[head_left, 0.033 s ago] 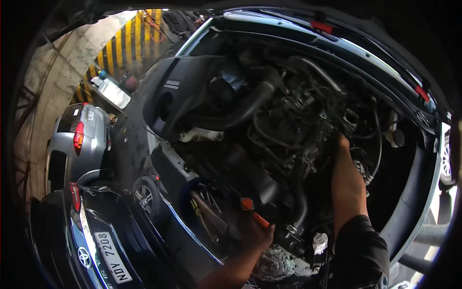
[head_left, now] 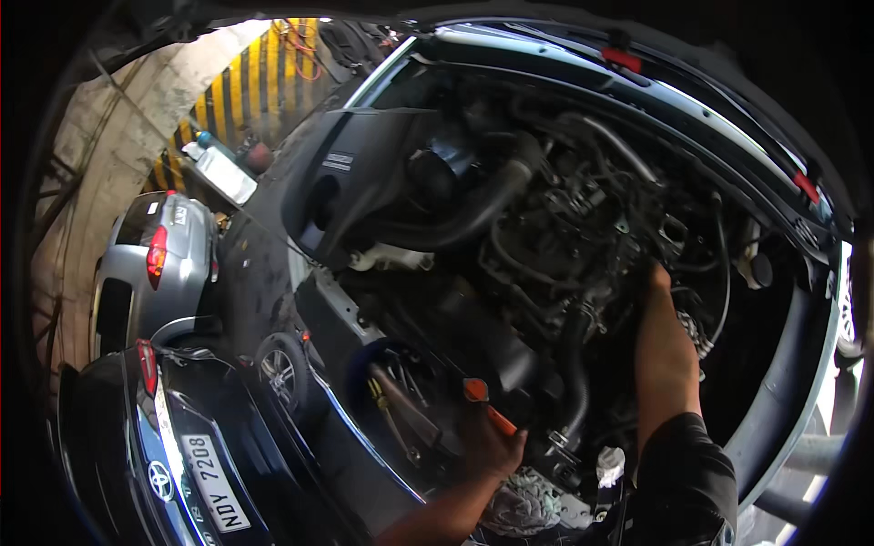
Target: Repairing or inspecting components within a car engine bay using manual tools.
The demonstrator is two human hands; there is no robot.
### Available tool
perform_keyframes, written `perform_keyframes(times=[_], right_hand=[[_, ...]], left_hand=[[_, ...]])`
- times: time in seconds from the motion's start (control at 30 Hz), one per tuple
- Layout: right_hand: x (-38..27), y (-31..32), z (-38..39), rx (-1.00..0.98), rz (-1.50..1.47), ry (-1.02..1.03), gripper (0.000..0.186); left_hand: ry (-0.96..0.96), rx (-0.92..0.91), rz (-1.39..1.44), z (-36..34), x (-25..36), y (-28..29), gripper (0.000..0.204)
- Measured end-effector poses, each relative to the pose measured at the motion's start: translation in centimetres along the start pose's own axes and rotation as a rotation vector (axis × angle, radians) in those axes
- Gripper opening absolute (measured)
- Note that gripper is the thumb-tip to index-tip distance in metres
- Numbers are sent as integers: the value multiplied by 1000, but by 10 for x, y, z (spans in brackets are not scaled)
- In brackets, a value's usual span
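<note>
My right arm reaches far into the open engine bay, and my right hand (head_left: 659, 278) is against the dark engine (head_left: 583, 218), its fingers hidden among hoses and metal parts. My left hand (head_left: 496, 448) is low at the front of the bay, beside an orange strip (head_left: 501, 420) and a round orange piece (head_left: 475, 390). Shadow covers its fingers, so whether it grips the strip or only rests next to it is unclear. Just right of that wrist lies a crumpled grey-green rag (head_left: 526, 502). A white wrapped item (head_left: 610, 466) is near my right sleeve.
Metal tools (head_left: 396, 414) lie in a dark holder at the left of the bay. A thick black hose (head_left: 574, 373) runs down the middle, and a curved air duct (head_left: 482, 209) crosses above. Parked at left are a black car (head_left: 196, 409) and a silver car (head_left: 137, 246).
The whole view has shifted slightly, so everything sits a little farther right. Both hands keep their places against the engine bay.
</note>
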State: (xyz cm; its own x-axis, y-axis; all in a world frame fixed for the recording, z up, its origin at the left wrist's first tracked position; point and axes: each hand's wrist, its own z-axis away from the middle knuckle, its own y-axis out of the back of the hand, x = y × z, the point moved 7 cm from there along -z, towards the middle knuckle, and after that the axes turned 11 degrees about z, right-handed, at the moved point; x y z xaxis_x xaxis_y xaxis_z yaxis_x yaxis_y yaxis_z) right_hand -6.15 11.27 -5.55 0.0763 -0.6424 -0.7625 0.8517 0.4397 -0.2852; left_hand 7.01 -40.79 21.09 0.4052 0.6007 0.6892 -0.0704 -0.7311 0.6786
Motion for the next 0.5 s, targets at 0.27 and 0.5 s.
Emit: perform_keyframes(times=[0.27,0.5], right_hand=[[-14,2,20,60,305,-56,19],[-14,-9,51,113,138,-90,20]], left_hand=[[88,-82,20,5,-3,-3,97],[108,-154,-18,12,-10,-12,96]])
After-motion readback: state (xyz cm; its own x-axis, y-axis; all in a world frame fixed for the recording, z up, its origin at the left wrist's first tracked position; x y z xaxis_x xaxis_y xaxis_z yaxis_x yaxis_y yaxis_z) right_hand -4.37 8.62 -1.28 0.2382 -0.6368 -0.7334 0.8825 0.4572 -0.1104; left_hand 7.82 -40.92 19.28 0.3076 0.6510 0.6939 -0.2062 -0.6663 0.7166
